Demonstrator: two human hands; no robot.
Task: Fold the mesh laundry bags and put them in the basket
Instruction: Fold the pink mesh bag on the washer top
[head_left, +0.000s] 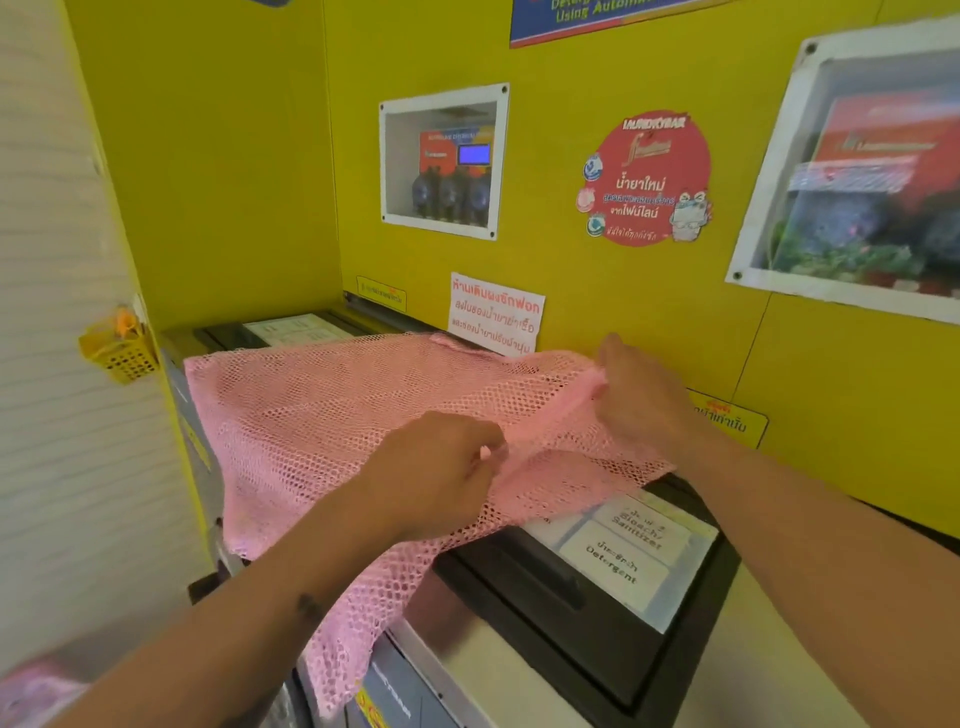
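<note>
A pink mesh laundry bag (311, 415) lies spread over the top of a washing machine (519, 670), with one corner hanging down over the machine's front. My left hand (441, 473) pinches the bag's thick pink edge near the middle. At the bag's far right corner, close to the yellow wall, my right hand (644, 400) grips the same edge. A bit of pink mesh (31, 691) shows at the bottom left corner. No basket for the bags is in view.
The machine's black detergent drawer (597, 597) with white labels lies right of the bag. Yellow walls (649, 322) with signs stand behind and to the left. A small yellow holder (122, 351) hangs on the left wall beside a white ribbed panel (57, 364).
</note>
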